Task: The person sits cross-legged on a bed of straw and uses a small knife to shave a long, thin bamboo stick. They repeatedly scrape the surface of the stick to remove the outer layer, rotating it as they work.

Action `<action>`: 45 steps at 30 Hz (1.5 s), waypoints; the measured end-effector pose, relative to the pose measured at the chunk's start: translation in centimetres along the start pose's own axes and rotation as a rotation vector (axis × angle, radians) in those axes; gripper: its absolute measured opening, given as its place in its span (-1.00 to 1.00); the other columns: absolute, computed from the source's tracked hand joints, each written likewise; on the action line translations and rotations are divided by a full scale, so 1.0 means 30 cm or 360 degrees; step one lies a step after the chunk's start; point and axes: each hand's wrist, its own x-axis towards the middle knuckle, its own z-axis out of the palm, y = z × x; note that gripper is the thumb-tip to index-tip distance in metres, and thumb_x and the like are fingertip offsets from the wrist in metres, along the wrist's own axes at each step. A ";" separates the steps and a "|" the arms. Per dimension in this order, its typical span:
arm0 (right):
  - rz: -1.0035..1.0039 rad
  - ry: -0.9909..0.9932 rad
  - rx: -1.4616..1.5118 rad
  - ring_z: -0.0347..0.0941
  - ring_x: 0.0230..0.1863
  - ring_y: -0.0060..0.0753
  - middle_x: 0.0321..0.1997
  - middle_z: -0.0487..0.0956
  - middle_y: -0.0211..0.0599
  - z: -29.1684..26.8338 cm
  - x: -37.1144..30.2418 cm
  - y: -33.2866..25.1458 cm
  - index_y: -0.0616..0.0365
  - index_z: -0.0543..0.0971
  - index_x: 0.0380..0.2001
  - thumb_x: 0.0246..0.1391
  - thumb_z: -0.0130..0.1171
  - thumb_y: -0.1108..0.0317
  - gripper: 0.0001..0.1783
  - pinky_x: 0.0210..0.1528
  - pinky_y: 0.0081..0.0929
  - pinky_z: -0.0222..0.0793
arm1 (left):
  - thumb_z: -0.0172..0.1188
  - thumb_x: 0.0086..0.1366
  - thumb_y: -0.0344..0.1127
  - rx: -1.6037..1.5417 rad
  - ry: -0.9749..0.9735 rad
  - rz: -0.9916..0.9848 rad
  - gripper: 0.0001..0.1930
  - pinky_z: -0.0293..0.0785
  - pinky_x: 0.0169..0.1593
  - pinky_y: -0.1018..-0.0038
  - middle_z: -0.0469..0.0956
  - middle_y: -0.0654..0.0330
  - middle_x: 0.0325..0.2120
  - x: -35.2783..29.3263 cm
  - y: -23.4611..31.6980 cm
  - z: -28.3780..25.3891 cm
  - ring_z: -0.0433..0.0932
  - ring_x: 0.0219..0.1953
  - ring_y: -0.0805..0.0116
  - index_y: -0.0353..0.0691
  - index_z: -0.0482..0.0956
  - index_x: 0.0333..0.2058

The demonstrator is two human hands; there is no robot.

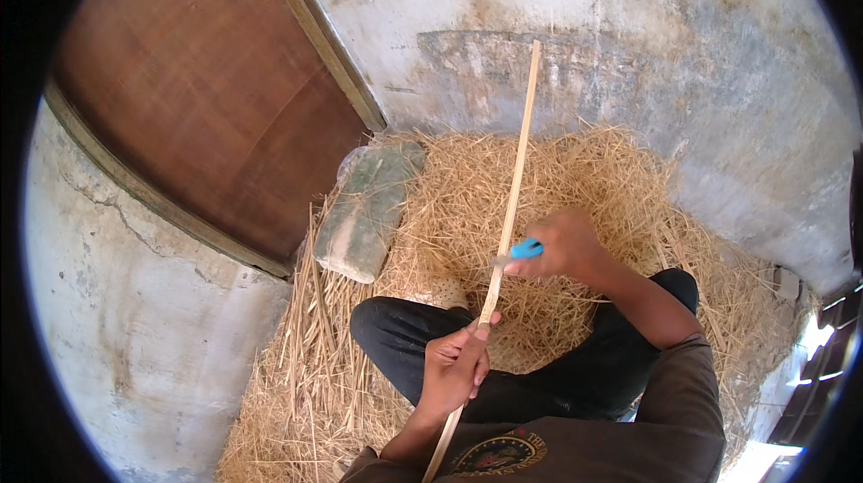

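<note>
— What is the person working on?

— A long, thin bamboo strip (511, 204) is running up the middle of the view, slanting from the lap toward the concrete wall (629, 24). The left hand (454, 366) is wrapping its fingers tightly around the strip's lower part, thumb lying along it.

— And the other hand?

— The right hand (566, 245) is closing around a blue-handled knife (521, 251), whose short blade is touching the strip just above the left hand's grip.

— Where is the person sitting?

— Cross-legged in dark trousers (503, 375), on a heap of dry straw (584, 186) that is spreading across the floor.

— What is lying round about?

— A greyish-green sack (369, 209) is resting on the straw's left edge, beside a brown wooden door (207, 87). Grey concrete is showing at the left too.
</note>
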 end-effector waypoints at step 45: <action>0.0997 -0.0302 -0.0107 0.15 -0.76 -0.43 -0.84 0.29 -0.29 -0.121 -0.027 0.438 0.24 0.33 -0.85 0.06 -0.07 -0.37 -0.17 -0.64 -0.27 0.09 | -0.08 0.42 -0.24 0.0076 0.0122 -0.0071 -0.69 0.05 -0.74 0.73 0.25 0.39 -0.83 -0.003 -0.039 -0.027 0.13 -0.84 0.72 -0.26 0.48 -0.01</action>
